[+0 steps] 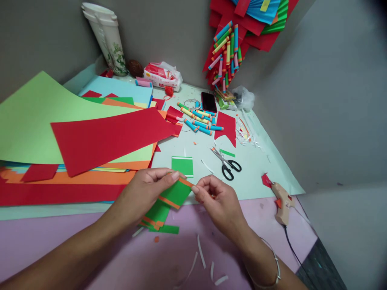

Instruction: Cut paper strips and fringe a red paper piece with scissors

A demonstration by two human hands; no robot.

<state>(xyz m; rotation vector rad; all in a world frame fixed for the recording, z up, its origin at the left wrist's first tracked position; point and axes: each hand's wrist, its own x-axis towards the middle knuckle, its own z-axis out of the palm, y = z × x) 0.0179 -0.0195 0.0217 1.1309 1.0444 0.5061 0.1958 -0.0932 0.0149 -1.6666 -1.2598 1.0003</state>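
**Orange-striped green card (178,193) held two-handed over lilac tabletop (169,259)**

Left hand (151,183): nearly closed, thumb pinning card, apparently steadying it. Right hand (220,202): thumb and finger pinching card's corner, probably for tautness. Glue gun (283,203): nozzle on red scrap (265,180), likely catching drips.

Green paper piece (179,195): four-sided, tilted, pinched at its far edge and right corner | orange strips (169,202): one along its far edge, one along its near edge | lower green paper (159,212): partly covered by that piece, orange-banded near its close end | white-banded green rectangle (182,164): flat, just beyond, bands on far and near edges
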